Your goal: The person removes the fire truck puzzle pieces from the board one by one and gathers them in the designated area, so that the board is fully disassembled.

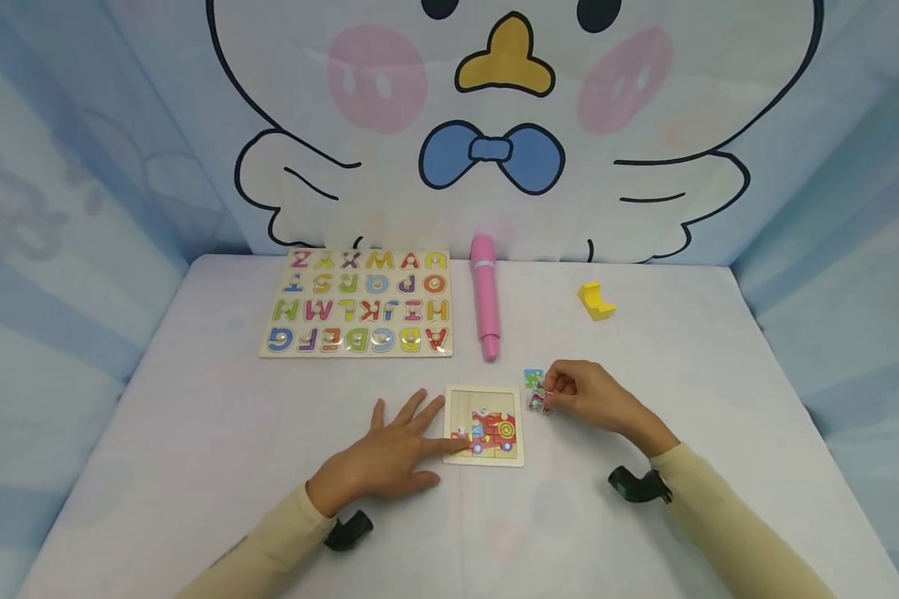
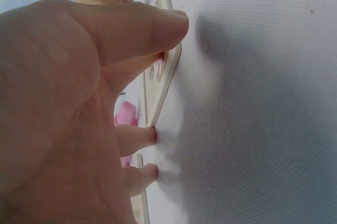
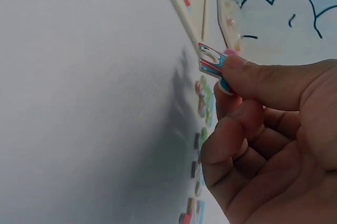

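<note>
A small square wooden jigsaw tray lies in front of me, with pieces in it forming part of a red vehicle picture. My left hand is spread beside its left edge, the index finger reaching over the rim onto the picture; in the left wrist view the thumb hides part of the tray. Just right of the tray, my right hand pinches a jigsaw piece between thumb and index finger. More loose jigsaw pieces lie by that hand, some seen only in the right wrist view.
An alphabet puzzle board with colourful letters lies at the back left. To its right is a pink pen-shaped object. A small yellow curved block sits at the back right. A cartoon-printed cloth hangs behind the white table.
</note>
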`<state>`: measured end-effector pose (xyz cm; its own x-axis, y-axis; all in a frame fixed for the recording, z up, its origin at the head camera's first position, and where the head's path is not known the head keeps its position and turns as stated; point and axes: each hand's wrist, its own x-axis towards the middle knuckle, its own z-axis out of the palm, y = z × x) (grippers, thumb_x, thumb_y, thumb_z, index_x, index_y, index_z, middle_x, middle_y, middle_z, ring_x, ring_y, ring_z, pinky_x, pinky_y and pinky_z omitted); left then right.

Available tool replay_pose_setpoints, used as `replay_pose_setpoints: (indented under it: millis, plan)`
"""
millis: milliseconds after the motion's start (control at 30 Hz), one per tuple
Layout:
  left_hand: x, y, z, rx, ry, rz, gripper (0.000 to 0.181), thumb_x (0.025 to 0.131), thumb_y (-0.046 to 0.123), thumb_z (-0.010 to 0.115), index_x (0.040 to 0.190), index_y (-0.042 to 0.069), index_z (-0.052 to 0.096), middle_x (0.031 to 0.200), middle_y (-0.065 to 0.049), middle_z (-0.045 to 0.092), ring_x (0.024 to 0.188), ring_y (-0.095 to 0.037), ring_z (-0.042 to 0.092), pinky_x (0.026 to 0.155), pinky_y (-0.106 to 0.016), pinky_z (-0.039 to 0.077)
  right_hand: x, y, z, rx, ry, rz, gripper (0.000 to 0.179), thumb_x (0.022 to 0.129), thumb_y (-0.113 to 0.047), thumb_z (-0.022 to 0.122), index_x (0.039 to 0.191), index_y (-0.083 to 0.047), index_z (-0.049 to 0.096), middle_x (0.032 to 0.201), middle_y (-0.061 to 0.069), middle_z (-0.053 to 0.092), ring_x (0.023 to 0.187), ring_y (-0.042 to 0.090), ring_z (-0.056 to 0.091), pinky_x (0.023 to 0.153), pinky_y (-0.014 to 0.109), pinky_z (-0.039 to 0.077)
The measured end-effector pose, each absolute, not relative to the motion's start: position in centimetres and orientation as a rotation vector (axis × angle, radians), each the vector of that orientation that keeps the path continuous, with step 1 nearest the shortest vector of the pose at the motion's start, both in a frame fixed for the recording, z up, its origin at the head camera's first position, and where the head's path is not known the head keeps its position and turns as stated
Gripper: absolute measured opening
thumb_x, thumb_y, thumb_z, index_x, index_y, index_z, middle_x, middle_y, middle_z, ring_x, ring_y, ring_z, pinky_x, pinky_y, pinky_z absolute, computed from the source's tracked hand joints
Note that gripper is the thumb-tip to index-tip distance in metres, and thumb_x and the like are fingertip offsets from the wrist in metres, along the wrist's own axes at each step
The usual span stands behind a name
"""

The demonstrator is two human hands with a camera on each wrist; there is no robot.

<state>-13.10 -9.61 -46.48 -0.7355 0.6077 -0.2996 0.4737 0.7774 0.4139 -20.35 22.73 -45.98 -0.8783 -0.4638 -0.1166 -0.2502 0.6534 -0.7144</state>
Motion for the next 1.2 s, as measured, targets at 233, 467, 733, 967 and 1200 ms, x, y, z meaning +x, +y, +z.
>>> replay_pose_setpoints:
  millis: [233, 467, 733, 967, 1200]
  plan:
    - [-13.1, -9.6, -46.6, 0.815, 2.547, 0.441, 0.056, 0.096, 0.033, 0.071, 0.148, 0.04, 0.054, 0.17, -0.01, 0.019, 0.157, -0.037, 0.003, 0.112, -0.078, 0.006, -20.1, 23.1, -47.1, -0.599, 2.639, -1.004, 0.015, 0.09, -0.001, 0.074, 0.089, -0.008, 0.061, 0.078, -0.001, 0.056, 0.072, 0.015, 0.05, 0.062, 0.025, 0.042]
    - [-13.2, -9.6, -46.7, 0.818, 2.558, 0.446, 0.056, 0.095, 0.033, 0.072, 0.148, 0.041, 0.054, 0.169, -0.011, 0.02, 0.157, -0.037, 0.004, 0.111, -0.079, 0.008, -19.8, 22.1, -47.0, -0.591, 2.722, -0.903, 0.012, 0.09, 0.0, 0.072, 0.089, -0.007, 0.063, 0.078, -0.001, 0.057, 0.07, 0.014, 0.05, 0.061, 0.026, 0.043]
    - [-13.2, -9.7, -46.9, 0.819, 2.558, 0.451, 0.056, 0.095, 0.032, 0.072, 0.148, 0.041, 0.054, 0.169, -0.011, 0.02, 0.157, -0.037, 0.004, 0.111, -0.078, 0.007, -19.3, 21.6, -47.3, -0.531, 2.782, -0.827, 0.008, 0.092, -0.005, 0.074, 0.093, -0.005, 0.066, 0.081, 0.0, 0.06, 0.071, 0.013, 0.049, 0.062, 0.027, 0.044]
    - [-13.2, -9.7, -47.0, 0.821, 2.556, 0.454, 0.057, 0.095, 0.032, 0.073, 0.148, 0.04, 0.054, 0.169, -0.011, 0.02, 0.156, -0.037, 0.004, 0.111, -0.079, 0.007, -19.1, 21.3, -47.5, -0.563, 2.809, -0.808, 0.007, 0.092, -0.004, 0.074, 0.094, -0.004, 0.068, 0.083, 0.0, 0.061, 0.074, 0.014, 0.051, 0.065, 0.029, 0.045]
    - [-13.1, -9.7, -47.0, 0.827, 2.557, 0.453, 0.057, 0.095, 0.032, 0.072, 0.148, 0.04, 0.054, 0.169, -0.011, 0.019, 0.157, -0.037, 0.003, 0.111, -0.079, 0.007, -18.9, 21.2, -47.6, -0.563, 2.832, -0.778, 0.007, 0.092, -0.004, 0.074, 0.095, -0.004, 0.068, 0.084, 0.001, 0.061, 0.074, 0.015, 0.053, 0.066, 0.031, 0.046]
